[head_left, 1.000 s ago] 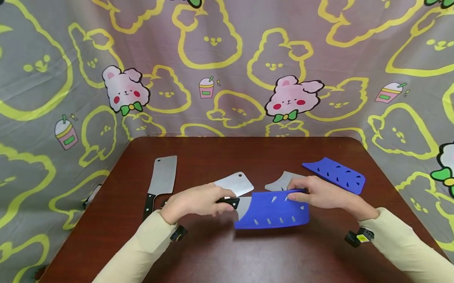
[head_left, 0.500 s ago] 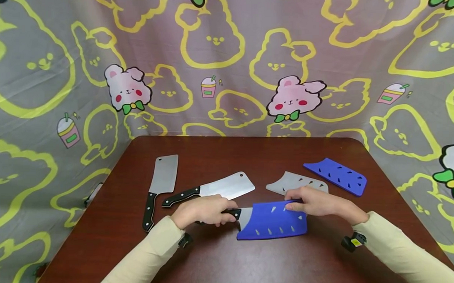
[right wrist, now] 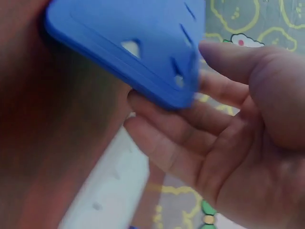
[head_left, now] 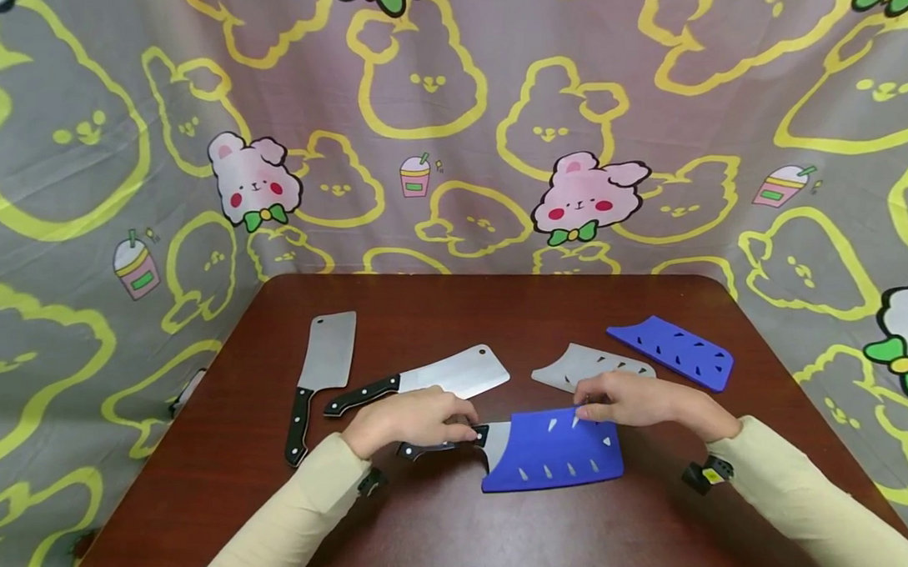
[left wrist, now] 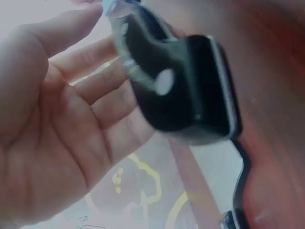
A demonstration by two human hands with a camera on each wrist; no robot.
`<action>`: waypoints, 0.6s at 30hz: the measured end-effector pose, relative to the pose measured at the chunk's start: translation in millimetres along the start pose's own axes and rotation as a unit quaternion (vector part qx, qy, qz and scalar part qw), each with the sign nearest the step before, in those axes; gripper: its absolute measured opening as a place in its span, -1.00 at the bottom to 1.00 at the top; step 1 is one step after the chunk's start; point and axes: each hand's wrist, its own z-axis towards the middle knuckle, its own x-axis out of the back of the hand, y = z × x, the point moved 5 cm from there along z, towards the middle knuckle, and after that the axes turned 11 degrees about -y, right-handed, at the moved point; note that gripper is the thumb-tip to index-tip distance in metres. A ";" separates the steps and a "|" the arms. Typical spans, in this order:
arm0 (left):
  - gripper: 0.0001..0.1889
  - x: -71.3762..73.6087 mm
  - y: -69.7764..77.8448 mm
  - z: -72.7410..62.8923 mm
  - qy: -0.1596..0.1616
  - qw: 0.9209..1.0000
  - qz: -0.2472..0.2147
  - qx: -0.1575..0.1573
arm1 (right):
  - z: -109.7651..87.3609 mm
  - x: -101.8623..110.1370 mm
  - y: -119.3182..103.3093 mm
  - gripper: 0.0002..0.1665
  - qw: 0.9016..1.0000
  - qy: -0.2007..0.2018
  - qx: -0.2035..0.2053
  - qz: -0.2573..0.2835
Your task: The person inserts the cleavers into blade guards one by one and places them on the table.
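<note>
A cleaver in a blue blade sheath [head_left: 553, 455] lies flat and close over the table in front, its black handle [head_left: 422, 450] pointing left. My left hand [head_left: 414, 420] hovers over that handle with loosened fingers. In the left wrist view its palm faces the handle's butt [left wrist: 176, 95], fingers loosely behind it. At the sheath's upper right edge is my right hand [head_left: 626, 398], thumb and fingertips right at the rim but relaxed. In the right wrist view the fingers spread around the sheath's corner [right wrist: 162, 81].
One bare cleaver [head_left: 329, 355] lies at the left of the brown table [head_left: 425, 309], another bare cleaver [head_left: 457, 371] behind my left hand. A grey sheath [head_left: 577, 367] lies behind my right hand, and a second blue sheath [head_left: 678, 355] at the back right. A patterned curtain [head_left: 432, 84] surrounds the table.
The sheathed cleaver was gripped at both ends and has come down and slightly nearer, ending a bit right. Both hands have loosened from it in the last half second.
</note>
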 end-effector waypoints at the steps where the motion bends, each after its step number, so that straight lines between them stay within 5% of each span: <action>1: -0.72 2.5 -0.3 -0.8 0.008 1.000 0.006 0.002 | -0.8 2.1 0.3 -0.84 1.000 0.000 -0.007 -0.007; 11: -0.76 27.4 -6.8 -17.0 0.064 0.998 0.001 0.022 | -10.9 20.1 3.8 -0.79 0.998 0.021 -0.040 -0.042; 18: -0.74 32.3 -24.9 -27.2 0.087 0.995 -0.016 0.048 | -11.0 20.7 16.8 -0.71 0.994 0.042 -0.073 -0.069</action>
